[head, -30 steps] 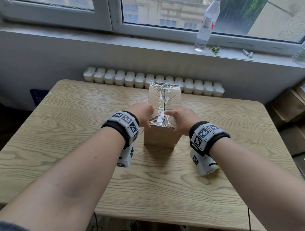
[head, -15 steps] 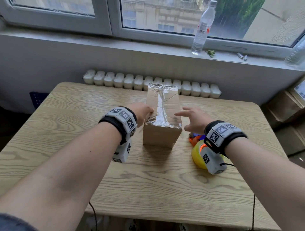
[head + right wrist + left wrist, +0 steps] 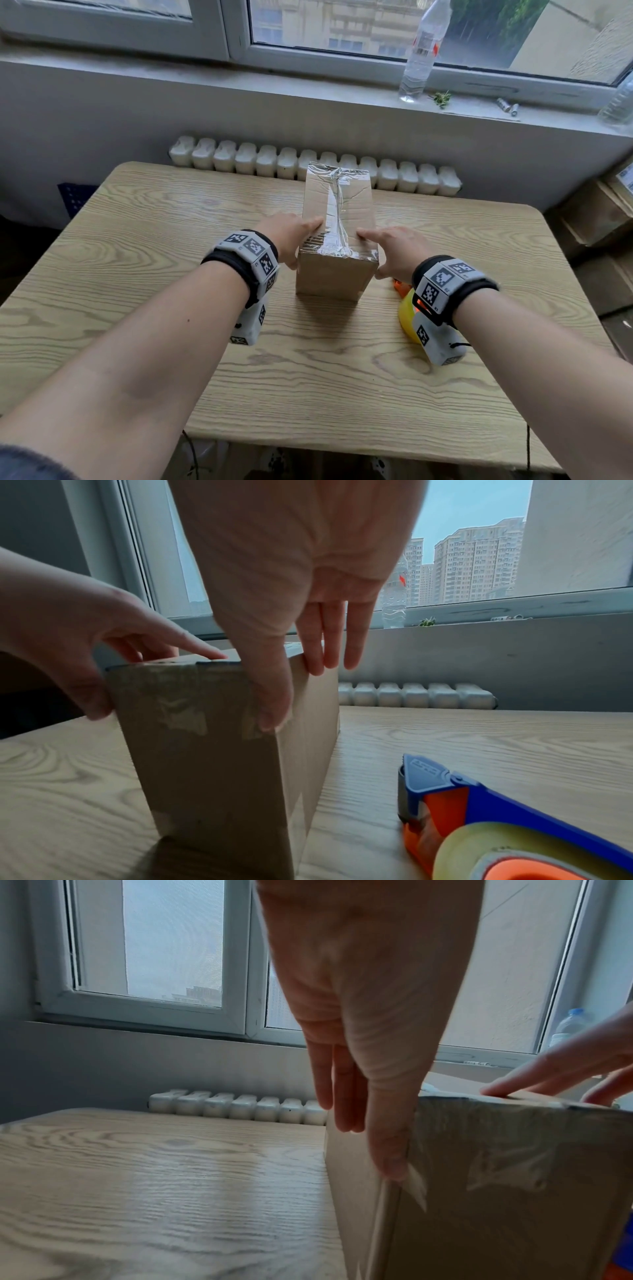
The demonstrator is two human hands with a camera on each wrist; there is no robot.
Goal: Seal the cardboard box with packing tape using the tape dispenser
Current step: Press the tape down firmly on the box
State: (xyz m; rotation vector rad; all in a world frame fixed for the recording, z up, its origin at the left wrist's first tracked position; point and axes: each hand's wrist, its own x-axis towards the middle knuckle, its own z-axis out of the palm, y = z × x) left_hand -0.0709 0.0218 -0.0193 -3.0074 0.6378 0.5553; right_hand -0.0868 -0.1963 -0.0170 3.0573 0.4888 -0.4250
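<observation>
A tall cardboard box [image 3: 337, 274] stands in the middle of the wooden table [image 3: 137, 274], with wrinkled clear tape [image 3: 337, 219] along its top seam and down the near face. My left hand [image 3: 301, 240] lies flat on the box's left side, thumb along the near corner and index finger on top. On the right side my right hand [image 3: 380, 251] presses with straight fingers, its thumb on the taped near face [image 3: 205, 764]. The blue and orange tape dispenser [image 3: 479, 818] with its yellowish roll lies on the table right of the box, under my right wrist.
A white radiator [image 3: 239, 159] runs behind the table's far edge. On the windowsill stands a plastic bottle [image 3: 421, 54]. Stacked cardboard boxes [image 3: 599, 240] sit on the floor at the right.
My right hand, which had lifted off to the right half a second ago, is back against the box's right side. The left hand stays on the left side.
</observation>
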